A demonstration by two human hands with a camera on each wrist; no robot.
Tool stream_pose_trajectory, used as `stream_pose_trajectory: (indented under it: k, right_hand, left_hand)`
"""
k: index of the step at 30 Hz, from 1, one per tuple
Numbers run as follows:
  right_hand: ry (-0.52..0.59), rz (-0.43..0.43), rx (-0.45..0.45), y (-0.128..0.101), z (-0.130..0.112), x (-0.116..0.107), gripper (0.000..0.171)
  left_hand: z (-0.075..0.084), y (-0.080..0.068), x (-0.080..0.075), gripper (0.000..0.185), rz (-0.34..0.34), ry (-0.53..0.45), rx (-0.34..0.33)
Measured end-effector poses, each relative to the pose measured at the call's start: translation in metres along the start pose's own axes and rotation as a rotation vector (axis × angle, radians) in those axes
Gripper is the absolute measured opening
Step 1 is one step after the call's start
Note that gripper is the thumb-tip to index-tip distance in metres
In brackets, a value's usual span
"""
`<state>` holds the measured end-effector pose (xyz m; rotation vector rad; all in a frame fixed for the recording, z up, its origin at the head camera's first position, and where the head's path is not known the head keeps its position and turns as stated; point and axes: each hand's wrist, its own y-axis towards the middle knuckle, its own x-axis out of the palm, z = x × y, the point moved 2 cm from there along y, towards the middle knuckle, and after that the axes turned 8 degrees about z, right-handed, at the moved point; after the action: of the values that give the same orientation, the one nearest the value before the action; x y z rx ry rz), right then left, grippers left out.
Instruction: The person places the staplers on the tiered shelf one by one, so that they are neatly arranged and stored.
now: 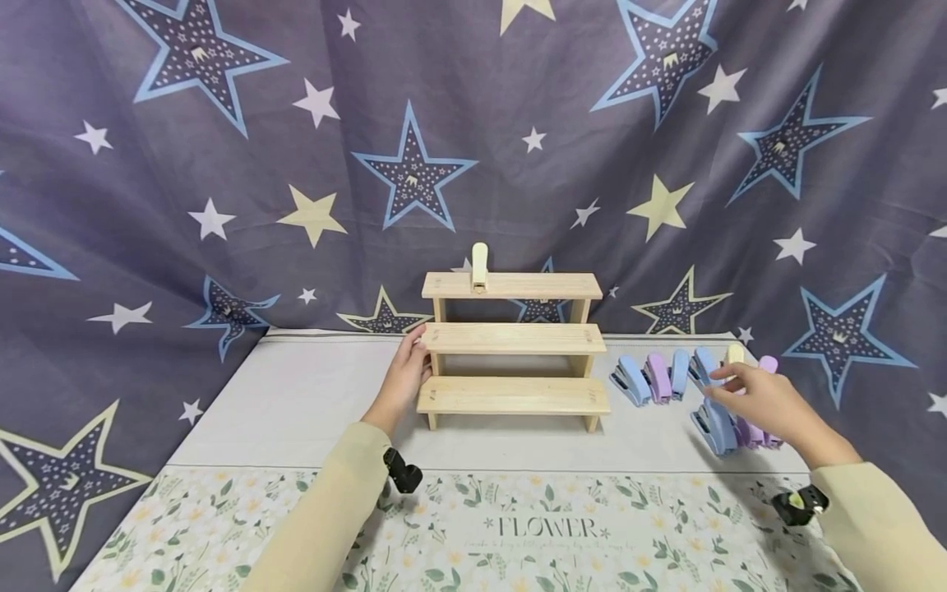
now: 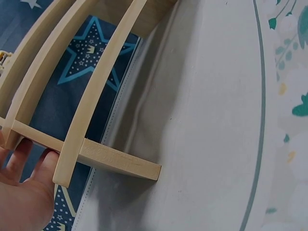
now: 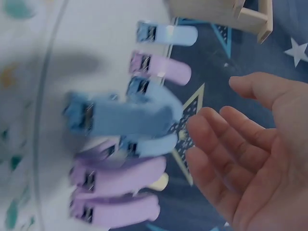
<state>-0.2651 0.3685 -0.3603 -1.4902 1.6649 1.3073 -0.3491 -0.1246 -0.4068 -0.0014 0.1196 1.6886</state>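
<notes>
A three-tier wooden shelf [image 1: 512, 396] stands mid-table, and a cream stapler [image 1: 479, 265] sits upright on its top step. My left hand [image 1: 408, 368] grips the shelf's left side by the middle step, its fingers [image 2: 18, 159] bent around the wood in the left wrist view. Over the staplers at the right hovers my right hand [image 1: 762, 396], nothing in its fingers. Just beyond those fingertips in the right wrist view is a blue stapler [image 3: 130, 118]. Two purple staplers [image 3: 120, 174] stand beside it.
Left of the group, a row holds a blue stapler [image 1: 630, 381], a purple stapler [image 1: 658, 378] and another blue one. A pale yellow stapler [image 1: 735, 353] shows behind my right hand. A star-patterned curtain [image 1: 473, 107] hangs behind the table. Floral cloth [image 1: 414, 534] covers the front.
</notes>
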Motion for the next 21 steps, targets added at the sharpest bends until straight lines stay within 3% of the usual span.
stream_pose_trajectory:
  k: [10,21]
  right_hand:
    - [-0.021,-0.056,0.070,-0.022,0.025,0.007,0.056]
    - [-0.017,-0.060,0.087,-0.032,0.039,0.028,0.059]
  left_hand:
    - [0.020,-0.015,0.000,0.044,-0.022,-0.009,-0.018]
    - [-0.003,0.002,0.000,0.043,-0.010,-0.024,0.008]
